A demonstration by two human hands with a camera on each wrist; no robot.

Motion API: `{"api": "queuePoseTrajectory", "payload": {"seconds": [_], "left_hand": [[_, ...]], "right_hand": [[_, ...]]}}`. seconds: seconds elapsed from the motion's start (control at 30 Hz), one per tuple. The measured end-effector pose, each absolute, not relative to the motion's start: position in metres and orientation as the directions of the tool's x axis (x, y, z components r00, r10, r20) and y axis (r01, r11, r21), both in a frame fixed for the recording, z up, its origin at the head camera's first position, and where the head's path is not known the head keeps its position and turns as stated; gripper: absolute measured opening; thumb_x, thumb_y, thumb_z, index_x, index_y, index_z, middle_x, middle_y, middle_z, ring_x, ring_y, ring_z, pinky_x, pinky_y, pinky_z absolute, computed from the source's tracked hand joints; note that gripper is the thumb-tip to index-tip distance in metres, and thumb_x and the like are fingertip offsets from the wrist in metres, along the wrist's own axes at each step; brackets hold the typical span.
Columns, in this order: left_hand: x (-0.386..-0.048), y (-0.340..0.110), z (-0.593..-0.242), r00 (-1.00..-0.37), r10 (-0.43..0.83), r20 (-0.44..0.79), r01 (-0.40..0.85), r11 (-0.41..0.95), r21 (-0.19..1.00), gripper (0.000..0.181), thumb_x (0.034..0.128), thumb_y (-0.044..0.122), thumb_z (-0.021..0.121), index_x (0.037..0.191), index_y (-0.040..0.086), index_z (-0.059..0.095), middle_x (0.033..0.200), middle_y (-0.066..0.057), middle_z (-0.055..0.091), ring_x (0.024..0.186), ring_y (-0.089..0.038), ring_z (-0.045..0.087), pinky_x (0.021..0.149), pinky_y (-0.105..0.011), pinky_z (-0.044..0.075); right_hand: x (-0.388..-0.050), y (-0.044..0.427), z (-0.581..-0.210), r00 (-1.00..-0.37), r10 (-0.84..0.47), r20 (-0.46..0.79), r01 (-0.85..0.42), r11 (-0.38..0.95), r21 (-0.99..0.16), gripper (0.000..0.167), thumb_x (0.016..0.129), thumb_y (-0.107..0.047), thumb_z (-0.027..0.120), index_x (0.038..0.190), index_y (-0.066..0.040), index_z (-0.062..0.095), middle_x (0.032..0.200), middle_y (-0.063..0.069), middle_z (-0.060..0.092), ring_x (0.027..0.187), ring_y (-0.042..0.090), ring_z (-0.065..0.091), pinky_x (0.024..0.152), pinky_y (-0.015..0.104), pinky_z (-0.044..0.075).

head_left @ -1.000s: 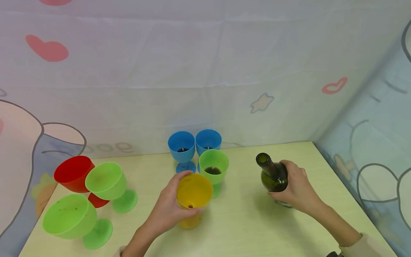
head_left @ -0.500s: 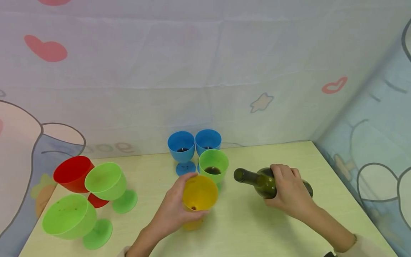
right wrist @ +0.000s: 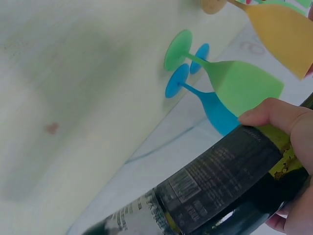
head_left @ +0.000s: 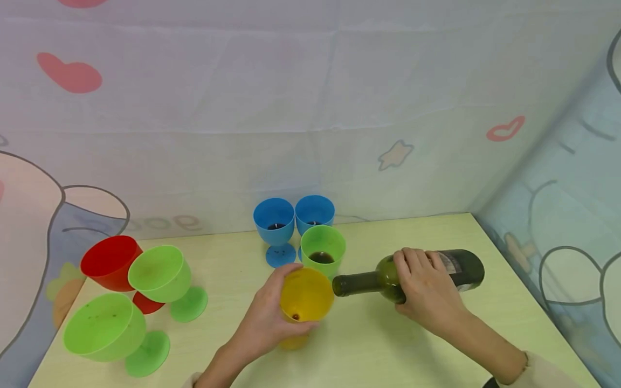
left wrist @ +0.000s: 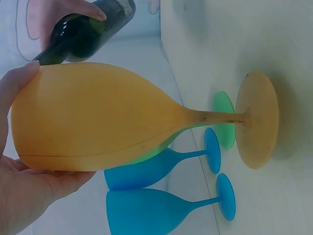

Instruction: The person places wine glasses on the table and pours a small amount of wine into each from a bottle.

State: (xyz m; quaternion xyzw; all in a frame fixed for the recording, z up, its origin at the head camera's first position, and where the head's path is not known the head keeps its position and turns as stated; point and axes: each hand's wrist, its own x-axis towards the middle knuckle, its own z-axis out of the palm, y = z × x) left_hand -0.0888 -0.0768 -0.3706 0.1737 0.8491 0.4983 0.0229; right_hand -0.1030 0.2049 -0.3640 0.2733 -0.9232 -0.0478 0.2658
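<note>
My left hand (head_left: 267, 318) grips a yellow plastic goblet (head_left: 306, 295) round its bowl, thumb on the near side. A small dark spot shows low inside the bowl. In the left wrist view the goblet's foot (left wrist: 257, 120) is close to the tabletop; I cannot tell whether it touches. My right hand (head_left: 429, 293) grips a dark green wine bottle (head_left: 388, 277), which is tipped nearly level, neck pointing left. Its mouth (head_left: 341, 285) is at the goblet's right rim, and no stream of liquid shows. The bottle's dark label (right wrist: 220, 181) shows in the right wrist view.
Just behind the yellow goblet stand a green goblet (head_left: 324, 242) and two blue goblets, one (head_left: 274, 218) left of the other (head_left: 315, 209), all with dark liquid. At left are a red goblet (head_left: 109, 264) and two green ones (head_left: 160, 275). A printed cloth (head_left: 218, 108) hangs behind the table.
The bottle has gone from roughly upright to nearly level, and its mouth has come left and down to the yellow goblet. The left hand and goblet have shifted slightly right.
</note>
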Motion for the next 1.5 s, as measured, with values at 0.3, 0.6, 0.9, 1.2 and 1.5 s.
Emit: {"api": "queuePoseTrajectory", "payload": {"seconds": [0.3, 0.6, 0.9, 1.2, 1.5], "left_hand": [[-0.089, -0.075, -0.375, -0.932, 0.336, 0.139, 0.288, 0.451, 0.845, 0.083, 0.0632, 0.022, 0.084, 0.13, 0.013, 0.037, 0.123, -0.003, 0.048, 0.108, -0.023, 0.047, 0.09, -0.046, 0.043], [-0.088, -0.072, -0.375, -0.926, 0.356, 0.124, 0.288, 0.456, 0.842, 0.082, 0.0642, 0.023, 0.084, 0.13, 0.012, 0.036, 0.125, -0.003, 0.046, 0.11, -0.023, 0.046, 0.091, -0.046, 0.043], [-0.09, -0.072, -0.373, -0.917, 0.355, 0.179, 0.337, 0.453, 0.826, 0.083, 0.0622, 0.022, 0.085, 0.129, 0.01, 0.037, 0.124, -0.004, 0.046, 0.11, -0.024, 0.046, 0.091, -0.047, 0.042], [-0.09, -0.073, -0.372, -0.921, 0.345, 0.184, 0.337, 0.463, 0.82, 0.085, 0.0612, 0.021, 0.085, 0.13, 0.008, 0.038, 0.124, -0.005, 0.046, 0.109, -0.023, 0.047, 0.09, -0.046, 0.043], [-0.09, -0.073, -0.371, -0.924, 0.341, 0.174, 0.323, 0.451, 0.832, 0.084, 0.0612, 0.019, 0.085, 0.13, 0.008, 0.038, 0.124, -0.004, 0.047, 0.109, -0.023, 0.047, 0.09, -0.045, 0.043]], "right_hand": [[-0.105, 0.201, -0.366, -0.644, -0.574, 0.506, -0.467, 0.818, 0.335, 0.072, 0.04, -0.023, 0.082, 0.097, 0.006, 0.048, 0.088, 0.02, 0.051, 0.081, 0.035, 0.051, 0.075, 0.045, 0.042], [-0.107, 0.196, -0.362, -0.608, -0.587, 0.534, -0.462, 0.809, 0.363, 0.066, 0.043, -0.017, 0.078, 0.096, 0.007, 0.048, 0.088, 0.022, 0.051, 0.08, 0.038, 0.051, 0.075, 0.046, 0.042], [-0.11, 0.192, -0.359, -0.585, -0.597, 0.549, -0.426, 0.802, 0.419, 0.056, 0.053, -0.014, 0.079, 0.096, 0.006, 0.049, 0.09, 0.023, 0.053, 0.085, 0.038, 0.053, 0.077, 0.044, 0.044], [-0.112, 0.191, -0.351, -0.571, -0.598, 0.562, -0.426, 0.801, 0.421, 0.022, 0.076, 0.002, 0.053, 0.098, 0.006, 0.049, 0.092, 0.024, 0.052, 0.09, 0.04, 0.053, 0.079, 0.046, 0.044], [-0.11, 0.192, -0.346, -0.601, -0.594, 0.535, -0.429, 0.804, 0.411, 0.035, 0.07, 0.004, 0.066, 0.099, 0.006, 0.046, 0.093, 0.024, 0.051, 0.092, 0.041, 0.052, 0.081, 0.046, 0.044]]}}
